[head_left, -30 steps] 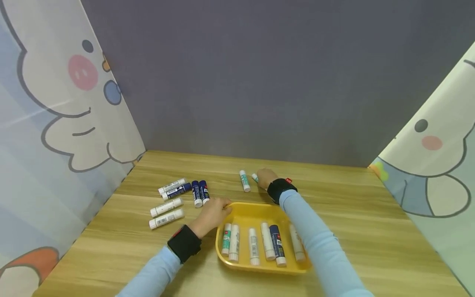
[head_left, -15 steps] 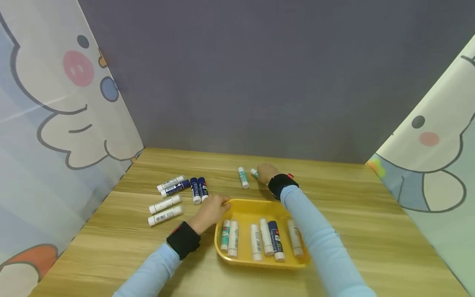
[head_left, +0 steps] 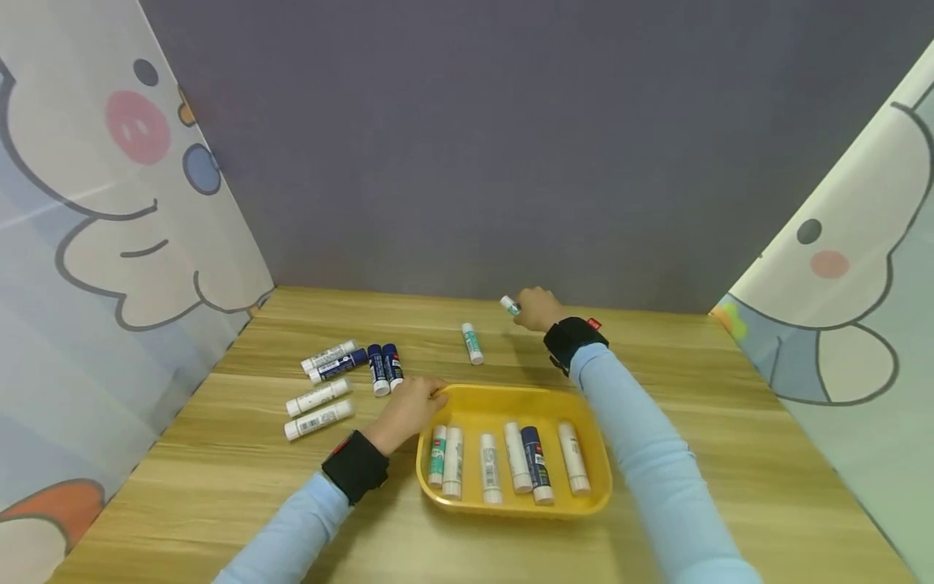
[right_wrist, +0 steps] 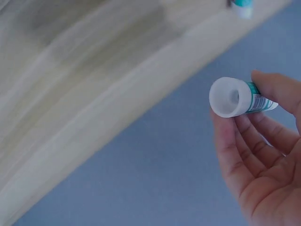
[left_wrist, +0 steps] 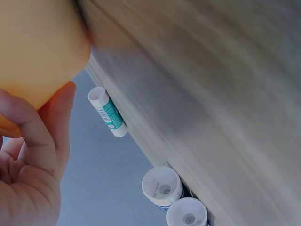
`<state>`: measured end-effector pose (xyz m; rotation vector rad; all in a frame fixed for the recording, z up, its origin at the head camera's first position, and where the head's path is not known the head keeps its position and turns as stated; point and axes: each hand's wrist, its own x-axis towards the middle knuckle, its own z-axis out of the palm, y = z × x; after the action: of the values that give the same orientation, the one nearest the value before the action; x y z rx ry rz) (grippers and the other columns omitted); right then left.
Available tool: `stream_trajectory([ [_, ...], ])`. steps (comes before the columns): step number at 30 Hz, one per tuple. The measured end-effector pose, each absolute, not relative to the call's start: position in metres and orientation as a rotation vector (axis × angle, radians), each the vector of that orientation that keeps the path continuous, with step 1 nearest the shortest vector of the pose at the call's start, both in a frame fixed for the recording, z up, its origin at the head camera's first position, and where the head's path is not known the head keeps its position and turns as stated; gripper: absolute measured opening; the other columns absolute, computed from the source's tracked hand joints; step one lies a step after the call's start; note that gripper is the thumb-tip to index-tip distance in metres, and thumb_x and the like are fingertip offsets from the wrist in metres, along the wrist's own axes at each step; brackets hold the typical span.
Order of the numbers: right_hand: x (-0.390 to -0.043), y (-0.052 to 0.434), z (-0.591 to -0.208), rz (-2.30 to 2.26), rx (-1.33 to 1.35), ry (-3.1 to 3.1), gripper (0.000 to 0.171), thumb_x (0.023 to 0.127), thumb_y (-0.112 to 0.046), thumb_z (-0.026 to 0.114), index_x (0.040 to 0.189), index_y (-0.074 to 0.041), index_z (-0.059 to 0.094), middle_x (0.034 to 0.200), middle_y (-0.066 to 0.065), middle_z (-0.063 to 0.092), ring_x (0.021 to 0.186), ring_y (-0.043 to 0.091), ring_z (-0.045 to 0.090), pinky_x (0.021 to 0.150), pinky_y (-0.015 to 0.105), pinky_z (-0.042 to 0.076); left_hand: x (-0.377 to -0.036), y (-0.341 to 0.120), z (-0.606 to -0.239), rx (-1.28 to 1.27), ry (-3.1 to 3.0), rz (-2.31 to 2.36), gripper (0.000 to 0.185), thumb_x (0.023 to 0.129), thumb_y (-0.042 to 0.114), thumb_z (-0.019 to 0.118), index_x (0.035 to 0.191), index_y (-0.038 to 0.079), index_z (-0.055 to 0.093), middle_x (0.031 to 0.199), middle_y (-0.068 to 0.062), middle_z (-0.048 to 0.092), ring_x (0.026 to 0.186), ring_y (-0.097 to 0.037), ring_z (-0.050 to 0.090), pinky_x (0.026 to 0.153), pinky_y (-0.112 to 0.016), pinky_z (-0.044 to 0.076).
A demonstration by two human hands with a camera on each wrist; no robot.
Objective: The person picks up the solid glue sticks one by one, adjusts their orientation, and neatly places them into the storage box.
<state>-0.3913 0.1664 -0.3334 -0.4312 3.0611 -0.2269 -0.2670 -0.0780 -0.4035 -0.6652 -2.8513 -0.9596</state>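
Note:
My left hand grips the far left corner of a yellow tray; in the left wrist view its fingers curl round the rim. Inside the tray lie several glue sticks, among them white ones, a green-and-white one and a navy blue one. Beyond the tray my right hand pinches a green-and-white glue stick between thumb and fingers, raised over the far part of the table. Another green-and-white glue stick lies on the table to the left of that hand.
Left of the tray, several white and navy glue sticks lie on the wooden table, including a white one and two navy ones side by side, one of them the nearer blue stick. A dark grey panel stands behind the table.
My right hand has lifted the green-and-white glue stick off the table and moved slightly farther away. My left hand keeps its grip on the tray. The head view has shifted a little.

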Motion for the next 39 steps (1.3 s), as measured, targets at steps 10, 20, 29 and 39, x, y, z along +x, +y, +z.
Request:
stream_trajectory([
  [10,-0.37,0.195,-0.305,-0.469,-0.276,3.024,0.022,0.086,-0.018,0.058,0.095,0.001,0.066,0.083,0.014,0.066,0.059,0.017,0.058,0.053,0.026,0.043,-0.269,-0.079,-0.402,-0.669,-2.87,-0.959,0.018,0.086,0.011,0.058,0.098,0.005,0.069,0.081,-0.006,0.065,0.048,-0.008,0.04,0.045,-0.02,0.03],
  [20,-0.337,0.198,-0.287,-1.052,-0.162,2.751,0.051,0.088,-0.026,0.057,0.127,0.006,0.046,0.117,0.022,0.054,0.091,0.026,0.061,0.074,0.03,0.051,-0.271,-0.078,-0.396,-0.657,-2.881,-0.956,0.018,0.085,0.011,0.059,0.098,0.006,0.07,0.07,-0.003,0.06,0.048,-0.009,0.039,0.046,-0.021,0.029],
  [29,-0.296,0.184,-0.279,-0.991,-0.268,2.761,0.051,0.086,-0.031,0.06,0.128,-0.003,0.049,0.112,0.017,0.058,0.085,0.021,0.06,0.07,0.028,0.051,-0.272,-0.078,-0.398,-0.655,-2.883,-0.985,0.018,0.086,0.01,0.058,0.099,0.006,0.069,0.071,-0.004,0.06,0.045,-0.008,0.037,0.044,-0.02,0.028],
  [39,-0.256,0.179,-0.287,-0.825,-0.421,2.793,0.044,0.084,-0.025,0.064,0.12,0.0,0.057,0.088,0.007,0.067,0.067,0.011,0.059,0.057,0.024,0.047,-0.274,-0.08,-0.398,-0.656,-2.892,-0.967,0.019,0.086,0.011,0.058,0.1,0.006,0.069,0.08,-0.006,0.063,0.051,-0.01,0.041,0.048,-0.022,0.03],
])
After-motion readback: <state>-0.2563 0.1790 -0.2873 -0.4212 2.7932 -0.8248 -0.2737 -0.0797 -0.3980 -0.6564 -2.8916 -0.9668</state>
